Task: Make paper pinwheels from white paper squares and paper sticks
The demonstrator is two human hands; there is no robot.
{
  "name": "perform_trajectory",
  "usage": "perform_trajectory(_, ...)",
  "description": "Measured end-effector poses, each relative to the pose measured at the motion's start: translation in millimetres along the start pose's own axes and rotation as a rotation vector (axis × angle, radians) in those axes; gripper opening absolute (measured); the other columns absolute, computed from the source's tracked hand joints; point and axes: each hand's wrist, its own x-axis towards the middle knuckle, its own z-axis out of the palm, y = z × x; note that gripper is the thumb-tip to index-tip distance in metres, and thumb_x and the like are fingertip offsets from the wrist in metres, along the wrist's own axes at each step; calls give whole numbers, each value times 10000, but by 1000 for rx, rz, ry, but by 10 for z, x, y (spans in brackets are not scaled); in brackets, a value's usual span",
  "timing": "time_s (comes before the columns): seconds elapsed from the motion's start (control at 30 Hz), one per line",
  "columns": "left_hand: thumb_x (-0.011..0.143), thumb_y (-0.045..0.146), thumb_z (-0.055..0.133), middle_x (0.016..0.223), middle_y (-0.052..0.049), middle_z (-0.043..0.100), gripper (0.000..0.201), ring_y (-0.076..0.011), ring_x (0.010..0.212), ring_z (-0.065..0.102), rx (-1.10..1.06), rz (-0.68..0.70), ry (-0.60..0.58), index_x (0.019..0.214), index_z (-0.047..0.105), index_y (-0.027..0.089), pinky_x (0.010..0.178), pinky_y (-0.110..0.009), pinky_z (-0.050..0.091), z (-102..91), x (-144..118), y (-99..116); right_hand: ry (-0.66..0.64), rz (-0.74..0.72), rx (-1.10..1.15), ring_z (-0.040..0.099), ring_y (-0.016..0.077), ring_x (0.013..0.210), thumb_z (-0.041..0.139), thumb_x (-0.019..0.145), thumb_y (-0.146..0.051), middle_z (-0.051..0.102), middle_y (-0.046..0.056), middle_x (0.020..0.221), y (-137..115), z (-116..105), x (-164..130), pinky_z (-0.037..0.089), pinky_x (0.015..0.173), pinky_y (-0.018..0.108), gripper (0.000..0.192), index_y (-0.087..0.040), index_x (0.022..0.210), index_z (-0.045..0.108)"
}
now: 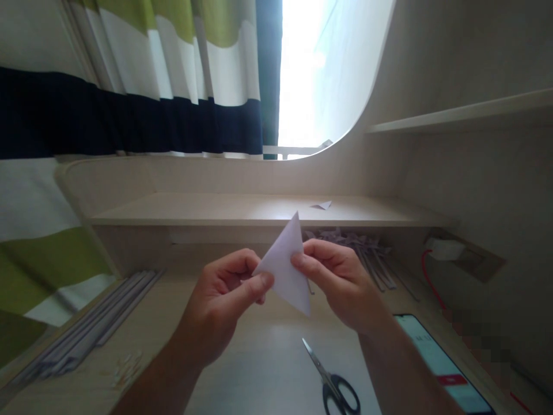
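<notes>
Head view: I see the bench point(173, 276) beneath both hands. The left hand point(221, 302) pinches one corner of the triangular white paper point(283, 268), thumb on top; the right hand point(339, 278) grips its opposite edge. The paper hangs between them, above the bench. I'd judge light, even thumb pressure best, keeping edges aligned. Scissors point(328, 380) lie on the near side of the right hand.

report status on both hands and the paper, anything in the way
Left hand and right hand pinching triangular paper. Paper held up, one corner pointing upward. Nothing seen in the way; scissors on desk below, untouched.
</notes>
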Motion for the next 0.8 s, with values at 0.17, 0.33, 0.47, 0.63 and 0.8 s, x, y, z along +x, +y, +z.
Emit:
perform_trajectory(0.17,896,313,729,684,16,557,243,-123,679,486,45,-21,-42,708,646,183,644,-259,368,-8,12,17,41,-16,-13,595,119,647,712,964,-382,698,13,745,0,-23,-1,445,579,230,245,-168,860,773)
perform_trajectory(0.33,892,338,700,669,11,515,268,-134,660,462,100,-48,-85,688,627,180,619,-272,346,5,6,81,112,-50,-22,606,125,672,732,949,-360,703,5,752,8,-29,4,463,612,234,207,-179,859,777)
perform_trajectory(0.47,892,343,674,657,10,495,289,-138,651,443,129,-55,-132,667,595,180,611,-281,327,-8,0,109,169,-63,-9,592,122,647,731,943,-334,672,-8,692,3,-19,15,465,614,235,221,-183,783,758)
perform_trajectory(0.63,882,324,664,654,14,488,253,-137,638,422,145,-89,-195,682,599,183,597,-285,302,-40,-13,105,211,-92,-2,594,129,662,725,943,-328,668,-8,709,13,-11,23,475,624,242,221,-194,768,741)
perform_trajectory(0.8,867,320,661,642,16,473,265,-138,631,413,150,-98,-212,658,571,185,596,-292,291,-52,-3,134,233,-96,34,598,130,660,695,960,-324,655,-13,677,60,-15,32,479,627,239,265,-199,728,732)
